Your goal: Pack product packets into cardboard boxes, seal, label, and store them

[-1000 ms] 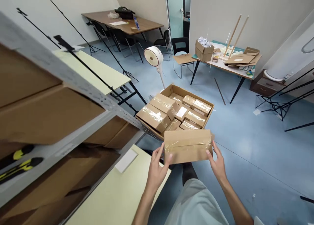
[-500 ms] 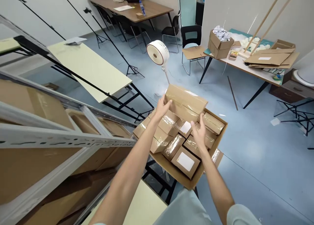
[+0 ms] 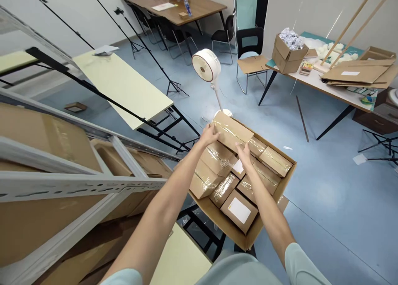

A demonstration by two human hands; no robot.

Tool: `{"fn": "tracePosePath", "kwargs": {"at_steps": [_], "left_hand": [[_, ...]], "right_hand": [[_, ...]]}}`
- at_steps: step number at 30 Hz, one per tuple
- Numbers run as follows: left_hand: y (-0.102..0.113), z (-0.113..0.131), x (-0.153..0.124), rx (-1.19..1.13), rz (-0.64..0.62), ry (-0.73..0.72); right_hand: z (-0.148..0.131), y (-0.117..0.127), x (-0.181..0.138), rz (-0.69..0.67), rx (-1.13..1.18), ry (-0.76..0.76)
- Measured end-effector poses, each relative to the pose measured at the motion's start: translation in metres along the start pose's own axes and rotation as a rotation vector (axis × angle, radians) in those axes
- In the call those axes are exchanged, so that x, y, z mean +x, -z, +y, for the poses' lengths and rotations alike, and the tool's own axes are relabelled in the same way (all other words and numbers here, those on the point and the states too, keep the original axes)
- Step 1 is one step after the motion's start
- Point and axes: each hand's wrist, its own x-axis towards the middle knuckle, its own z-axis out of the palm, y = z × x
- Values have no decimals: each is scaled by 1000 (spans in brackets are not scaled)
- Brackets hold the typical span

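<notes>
A taped cardboard box (image 3: pixel 231 129) lies over the far corner of a large open carton (image 3: pixel 214 214). My left hand (image 3: pixel 209 135) grips its left end, fingers bent around the edge. My right hand (image 3: pixel 244 152) holds its near right edge, thumb and fingers against the side. Several smaller taped boxes fill the carton below, among them a box with a white label (image 3: pixel 238 210) at the near corner. A shiny taped box (image 3: pixel 275 160) sits along the right wall. My forearms hide part of the contents.
A metal shelf rack (image 3: pixel 77 185) loaded with cartons stands close on the left. Just beyond the carton is a white fan (image 3: pixel 207 65). A pale yellow table (image 3: pixel 124 88) stands at the left; another table (image 3: pixel 314 82) at the right bears cardboard and a box of crumpled paper (image 3: pixel 289 55).
The held box has come down from a tilted-up position and now lies flatter at the carton's far corner. Both hands moved with it, and the view shifted slightly.
</notes>
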Motion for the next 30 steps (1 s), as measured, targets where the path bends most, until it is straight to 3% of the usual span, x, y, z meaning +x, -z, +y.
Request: {"fn": "tracePosePath", "kwargs": {"at_steps": [5, 9, 12, 15, 21, 26, 30], "left_hand": [[2, -1, -30, 47, -38, -34], [-12, 3, -77, 58, -80, -36], [-35, 9, -139, 60, -108, -17], [-65, 15, -219, 22, -113, 4], [-106, 17, -369, -168, -131, 101], [-98, 16, -438, -276, -33, 260], [-89, 16, -464, -292, 50, 374]], "right_hand": [[12, -10, -5, -36, -116, 76], [1, -15, 9, -128, -238, 175], [-11, -10, 22, -166, -293, 192], [-18, 1, 27, -216, -357, 205], [-7, 23, 9, -300, -468, 295], [-16, 30, 14, -17, -608, 295], [-45, 9, 33, -39, -889, 423]]}}
